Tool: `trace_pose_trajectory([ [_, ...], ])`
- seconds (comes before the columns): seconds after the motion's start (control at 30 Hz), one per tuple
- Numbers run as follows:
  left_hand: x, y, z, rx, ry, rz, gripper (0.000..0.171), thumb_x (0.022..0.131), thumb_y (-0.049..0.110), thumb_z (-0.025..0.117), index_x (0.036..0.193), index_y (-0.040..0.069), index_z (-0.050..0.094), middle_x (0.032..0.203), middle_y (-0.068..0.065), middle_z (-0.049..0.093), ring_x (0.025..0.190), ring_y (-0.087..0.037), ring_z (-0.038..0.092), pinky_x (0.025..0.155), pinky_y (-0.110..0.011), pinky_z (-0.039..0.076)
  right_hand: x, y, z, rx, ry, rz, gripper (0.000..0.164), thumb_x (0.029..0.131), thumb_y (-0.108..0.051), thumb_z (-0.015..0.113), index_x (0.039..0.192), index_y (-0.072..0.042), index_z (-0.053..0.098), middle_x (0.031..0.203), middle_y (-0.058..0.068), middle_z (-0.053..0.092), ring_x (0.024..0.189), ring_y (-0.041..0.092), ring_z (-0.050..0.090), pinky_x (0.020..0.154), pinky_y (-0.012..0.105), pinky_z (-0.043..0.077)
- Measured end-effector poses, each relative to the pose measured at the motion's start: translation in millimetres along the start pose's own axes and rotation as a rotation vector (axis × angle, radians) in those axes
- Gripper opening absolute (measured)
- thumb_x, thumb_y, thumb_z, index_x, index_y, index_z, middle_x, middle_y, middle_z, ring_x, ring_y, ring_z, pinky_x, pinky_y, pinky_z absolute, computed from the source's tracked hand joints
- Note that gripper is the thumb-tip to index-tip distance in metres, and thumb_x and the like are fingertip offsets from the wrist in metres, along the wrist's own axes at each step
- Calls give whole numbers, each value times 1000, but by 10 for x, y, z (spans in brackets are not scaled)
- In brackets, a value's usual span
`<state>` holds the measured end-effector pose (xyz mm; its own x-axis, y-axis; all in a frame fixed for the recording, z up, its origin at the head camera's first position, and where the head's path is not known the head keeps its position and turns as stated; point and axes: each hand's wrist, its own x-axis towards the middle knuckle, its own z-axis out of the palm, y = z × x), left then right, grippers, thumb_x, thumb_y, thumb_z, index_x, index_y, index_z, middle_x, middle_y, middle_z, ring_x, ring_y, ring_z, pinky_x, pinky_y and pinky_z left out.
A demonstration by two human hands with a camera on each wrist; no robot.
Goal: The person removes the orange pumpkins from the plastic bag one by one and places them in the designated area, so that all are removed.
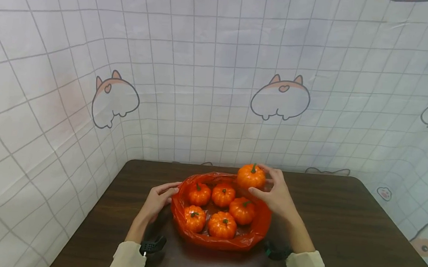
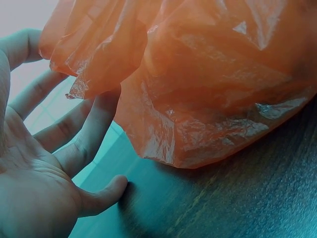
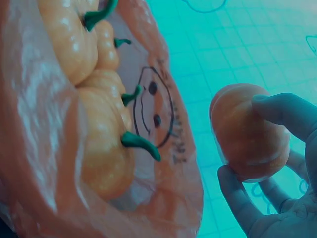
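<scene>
A red plastic bag stands on the table with its mouth spread wide and its rim folded outward. Several small orange pumpkins with green stems lie inside it. My right hand grips another small pumpkin between thumb and fingers, above the bag's far right rim; the right wrist view shows this pumpkin apart from the bag. At the bag's left side, my left hand has its fingers spread along the rim. In the left wrist view, a bag fold hangs over these fingers, the thumb held away.
The dark wooden table extends to both sides of the bag. White grid-patterned cloth with cartoon animals hangs behind and beside it. A smiley face and lettering are printed on the bag's inner wall.
</scene>
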<state>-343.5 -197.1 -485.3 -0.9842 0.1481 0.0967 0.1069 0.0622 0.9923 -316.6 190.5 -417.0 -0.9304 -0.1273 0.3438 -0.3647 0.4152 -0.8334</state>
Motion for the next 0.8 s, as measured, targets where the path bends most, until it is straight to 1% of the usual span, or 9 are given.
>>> trace_pose_trajectory([
  [0.2, -2, 1, -6, 0, -1, 7, 42, 103, 26, 63, 138, 3, 64, 137, -20, 65, 93, -13, 74, 92, -34, 60, -2, 47, -125, 7, 23, 36, 78, 88, -19, 82, 155, -17, 42, 146, 19, 35, 127, 44, 53, 99, 54, 56],
  [0.3, 2, -5, -8, -5, 3, 3, 41, 102, 25, 63, 137, 3, 64, 137, -20, 66, 93, -13, 74, 92, -34, 60, -7, 81, -175, 9, 33, 54, 78, 89, -19, 81, 156, -17, 41, 148, 20, 33, 129, 46, 52, 97, 54, 56],
  [0.47, 0, -11, -11, -12, 3, 0, 42, 102, 25, 63, 137, 3, 64, 137, -19, 66, 93, -14, 74, 91, -33, 60, -14, 128, -242, -1, 55, 64, 78, 89, -20, 81, 156, -17, 41, 147, 20, 33, 128, 47, 54, 96, 50, 57],
  [0.57, 1, -12, -15, -9, 1, 5, 42, 102, 26, 63, 137, 3, 64, 138, -19, 65, 95, -14, 74, 91, -32, 60, -17, 159, -276, -4, 67, 72, 78, 89, -20, 80, 156, -17, 40, 146, 21, 32, 128, 48, 54, 93, 47, 58],
  [0.67, -2, -11, -19, -6, -2, 8, 42, 103, 26, 63, 138, 3, 63, 138, -19, 65, 96, -14, 74, 92, -33, 60, -16, 202, -307, -4, 74, 81, 79, 89, -20, 81, 156, -17, 40, 146, 22, 31, 130, 49, 52, 94, 48, 56],
  [0.8, 1, -11, -26, -3, 0, 6, 42, 102, 26, 63, 137, 3, 64, 137, -20, 65, 94, -14, 74, 93, -36, 60, -12, 273, -346, -4, 74, 97, 80, 89, -20, 80, 157, -15, 38, 149, 23, 29, 132, 49, 48, 100, 52, 52],
])
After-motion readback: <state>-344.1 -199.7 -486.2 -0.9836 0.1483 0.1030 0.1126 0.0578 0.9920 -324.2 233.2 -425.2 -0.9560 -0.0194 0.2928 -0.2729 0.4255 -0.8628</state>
